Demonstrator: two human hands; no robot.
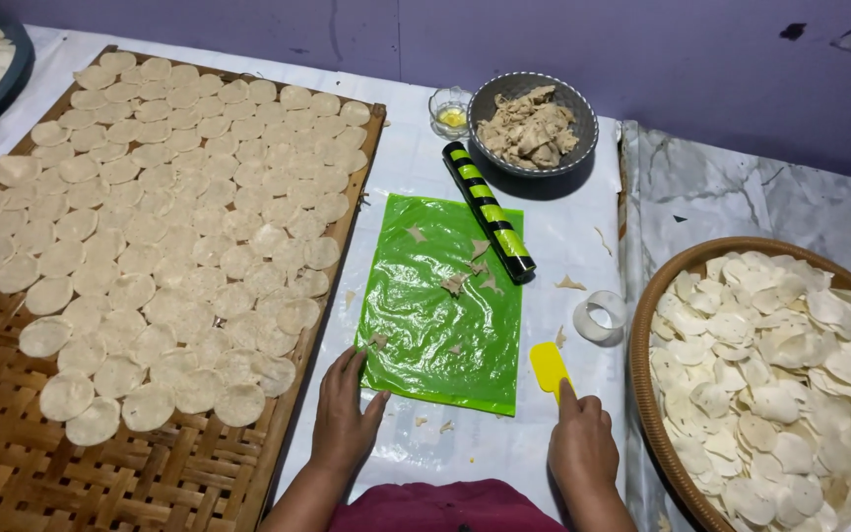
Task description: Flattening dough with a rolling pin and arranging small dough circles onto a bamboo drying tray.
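Nearest the viewer, left hand (pixel 344 419) rests flat, empty, fingers spread at the corner of the green plastic sheet (pixel 445 300); right hand (pixel 581 445) grips the yellow scraper (pixel 549 368) just beside it. Woven tray (pixel 12 463) holds dough discs (pixel 164 227). Judged step: clearing scraps; next needs scraper laid flat on the sheet.

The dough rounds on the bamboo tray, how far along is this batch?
Done: flat dough rounds cover most of the bamboo tray, and the round basket holds more. In hand: the right hand holds a yellow scraper; the left hand rests at the green sheet, which carries only scraps. Left: dough in the bowl, bare tray at the near end.
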